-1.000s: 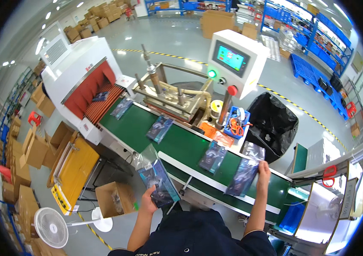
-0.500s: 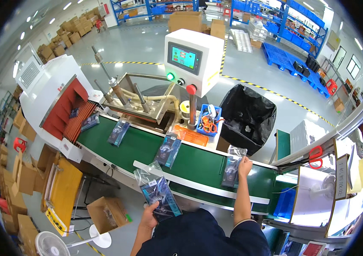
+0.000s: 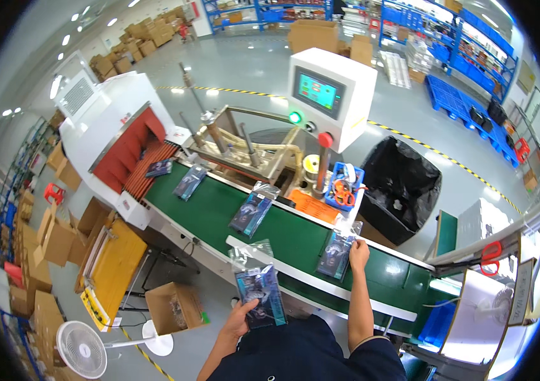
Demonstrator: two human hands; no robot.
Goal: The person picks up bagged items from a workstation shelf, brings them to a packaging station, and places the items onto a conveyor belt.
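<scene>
My left hand [image 3: 237, 319] grips a flat dark-blue box in a clear plastic bag [image 3: 261, 293] by its lower left side, in front of my body. The bag's loose clear end points away from me. Over the green conveyor belt [image 3: 292, 240], my right hand [image 3: 359, 254] pinches the right edge of another bagged box [image 3: 333, 255]. That box lies on or just above the belt; I cannot tell which. Farther left on the belt lie more bagged boxes, one mid-belt [image 3: 252, 213], one beyond it [image 3: 189, 183] and one at the tunnel mouth [image 3: 159, 167].
A white tunnel machine [image 3: 108, 120] with red curtain strips stands at the belt's left end. Behind the belt are a control box [image 3: 330, 95], a blue tool basket [image 3: 345, 187] and a black-lined bin [image 3: 400, 190]. A cardboard box [image 3: 175, 308] and a white fan [image 3: 82, 349] stand lower left.
The view has turned, shifting the scene rightward. Against the machine, the belt's boxes have moved left towards the tunnel. My right hand and its box have moved left too; the left hand keeps its box.
</scene>
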